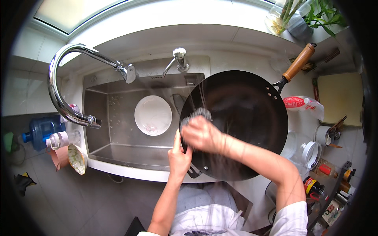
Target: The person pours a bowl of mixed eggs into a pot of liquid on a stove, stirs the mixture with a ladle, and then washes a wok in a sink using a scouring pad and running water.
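A large black wok [248,118] with a wooden handle [299,62] and a small metal side handle [193,171] rests across the right side of the sink and the counter. My left hand [180,156] grips the wok's near left rim. Just above it, my right hand [202,132] is closed on a grey metal scouring pad [203,112], pressed at the wok's left inner edge; the hand is somewhat blurred. A white plate [153,115] lies in the stainless steel sink [124,147], left of the wok. A dark flat object beside the wok is partly hidden.
A curved chrome faucet [54,85] arches over the sink's left side, and a soap dispenser [180,59] stands behind it. Right of the wok are a plastic bottle [314,109], glass jars [310,153] and a cutting board [339,98]. A potted plant [298,26] stands on the sill.
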`<state>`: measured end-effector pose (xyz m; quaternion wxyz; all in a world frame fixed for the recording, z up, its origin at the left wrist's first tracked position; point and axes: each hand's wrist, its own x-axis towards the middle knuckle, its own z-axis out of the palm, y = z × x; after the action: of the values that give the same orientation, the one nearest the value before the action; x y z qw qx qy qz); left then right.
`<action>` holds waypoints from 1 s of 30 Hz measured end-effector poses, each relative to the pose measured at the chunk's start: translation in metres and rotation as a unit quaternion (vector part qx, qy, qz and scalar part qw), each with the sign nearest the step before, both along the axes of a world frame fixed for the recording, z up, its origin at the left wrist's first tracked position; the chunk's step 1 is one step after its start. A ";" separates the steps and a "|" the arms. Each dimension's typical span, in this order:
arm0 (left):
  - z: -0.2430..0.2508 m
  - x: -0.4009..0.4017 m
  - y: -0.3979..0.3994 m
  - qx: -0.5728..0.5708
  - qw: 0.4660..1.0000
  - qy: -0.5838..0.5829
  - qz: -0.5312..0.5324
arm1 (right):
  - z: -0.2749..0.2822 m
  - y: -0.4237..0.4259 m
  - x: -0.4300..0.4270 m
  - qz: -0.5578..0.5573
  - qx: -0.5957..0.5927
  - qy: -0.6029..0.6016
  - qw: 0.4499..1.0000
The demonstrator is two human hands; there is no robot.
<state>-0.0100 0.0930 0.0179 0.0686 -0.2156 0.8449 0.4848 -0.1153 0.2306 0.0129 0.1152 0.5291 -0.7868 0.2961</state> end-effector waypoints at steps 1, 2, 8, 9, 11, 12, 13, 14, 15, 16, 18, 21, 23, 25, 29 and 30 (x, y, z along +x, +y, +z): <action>-0.006 0.003 0.001 -0.006 1.000 0.024 -0.002 | 0.001 -0.002 0.017 0.016 -0.031 0.043 0.998; -0.010 0.004 0.000 -0.011 1.000 0.026 -0.008 | -0.006 -0.001 0.010 0.051 -0.038 0.063 0.996; -0.009 0.000 -0.010 -0.003 1.000 0.004 -0.023 | 0.001 -0.009 -0.002 0.051 -0.036 0.060 0.996; -0.011 0.002 -0.006 -0.014 0.999 0.030 -0.022 | 0.004 -0.008 0.001 0.090 -0.038 0.036 0.995; -0.014 0.001 -0.008 0.006 0.999 0.051 -0.010 | 0.002 -0.006 -0.022 0.159 -0.006 0.033 0.987; -0.009 -0.003 -0.008 0.018 0.999 0.032 -0.009 | -0.002 -0.005 -0.034 0.137 -0.018 0.011 0.990; -0.003 -0.006 -0.007 0.030 0.999 0.012 -0.008 | -0.004 -0.004 -0.038 0.073 -0.006 0.044 0.996; 0.003 -0.007 -0.005 0.017 1.000 -0.004 -0.017 | -0.003 -0.002 -0.027 0.072 -0.004 0.044 0.996; -0.006 0.001 -0.008 -0.013 1.000 0.005 -0.024 | 0.002 -0.007 -0.010 0.120 -0.005 0.035 0.992; -0.014 0.004 -0.008 -0.011 0.998 0.065 -0.017 | 0.007 -0.007 -0.001 0.163 0.001 0.023 0.986; -0.026 0.008 -0.006 0.022 0.994 0.104 -0.003 | 0.006 -0.008 -0.018 0.174 -0.004 0.047 0.984; 0.009 -0.010 -0.008 -0.008 0.997 -0.065 -0.043 | 0.003 -0.003 -0.035 0.076 0.028 0.061 0.995; -0.017 0.007 -0.011 -0.015 0.997 0.078 -0.026 | 0.006 -0.010 -0.002 0.161 0.019 0.023 0.986; -0.022 0.006 -0.009 0.003 0.995 0.100 -0.017 | 0.004 -0.010 -0.017 0.192 -0.003 0.060 0.980; -0.007 0.001 -0.011 -0.001 1.000 0.005 -0.020 | 0.005 -0.012 -0.023 0.061 0.026 0.058 0.996; -0.015 0.004 -0.011 -0.008 0.997 0.075 -0.020 | 0.006 -0.015 -0.007 0.098 -0.007 0.040 0.994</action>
<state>-0.0061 0.0821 0.0029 0.0134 -0.1621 0.8558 0.4912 -0.1226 0.2159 0.0187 0.1210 0.6143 -0.7238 0.2899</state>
